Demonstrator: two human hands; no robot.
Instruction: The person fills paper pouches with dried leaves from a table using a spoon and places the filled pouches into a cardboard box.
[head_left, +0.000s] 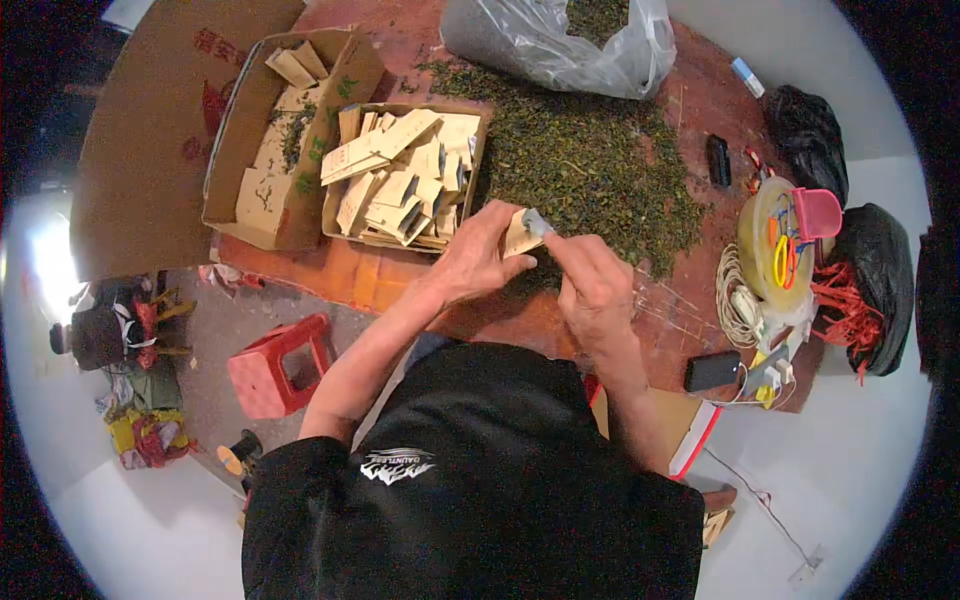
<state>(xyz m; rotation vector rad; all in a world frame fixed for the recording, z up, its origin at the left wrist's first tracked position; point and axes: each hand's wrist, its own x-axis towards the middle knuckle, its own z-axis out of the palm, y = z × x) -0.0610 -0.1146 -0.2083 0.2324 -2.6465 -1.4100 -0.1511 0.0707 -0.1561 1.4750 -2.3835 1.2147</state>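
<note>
My left hand (478, 252) holds a small tan paper packet (520, 236) between thumb and fingers, above the table's near side. A pale silvery liner shows at the packet's upper end. My right hand (597, 285) has curled fingers, its fingertips touching that liner edge; the thumb is partly hidden. Just beyond the hands spreads a heap of dried dark green leaves (600, 170), apparently tea. Left of them, a shallow cardboard box (334, 225) holds many similar packets (405, 185), some with openings showing.
A taller carton (262, 225) with loose leaves and packets stands at left. A clear plastic bag (560, 50) of leaves lies at the back. On the right are a round tub (757, 260) with scissors, coiled cable (735, 300), a phone (712, 371) and black bags (875, 290). A red stool (262, 380) stands on the floor.
</note>
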